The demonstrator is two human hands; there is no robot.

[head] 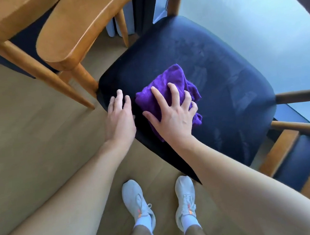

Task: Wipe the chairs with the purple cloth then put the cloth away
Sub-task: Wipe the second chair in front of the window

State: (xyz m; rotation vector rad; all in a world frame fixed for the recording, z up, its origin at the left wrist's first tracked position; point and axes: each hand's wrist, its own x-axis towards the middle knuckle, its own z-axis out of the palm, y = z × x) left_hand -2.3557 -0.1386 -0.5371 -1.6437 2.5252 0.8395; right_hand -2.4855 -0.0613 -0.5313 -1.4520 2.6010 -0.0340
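Purple cloth (174, 79) lies bunched on the near-left part of the dark chair seat (218, 65), under your right hand (172, 117), whose fingers (160, 99) are spread apart and press down on it. Your left hand (119, 120) rests just beside it at the seat's left edge, its fingers straight and close together, holding nothing. A second wooden chair (79, 28) stands close on the left.

One head cam, pointing steeply down

It rides at the wearer's head height, wide-angle, facing forward and down. The dark chair seat (202, 61) is close and fills the middle of the frame. The wearer's own white shoes (136, 200) on the wood floor (24, 134) sit right at the bottom edge (straight lines bow out toward the edges, typical wide lens).
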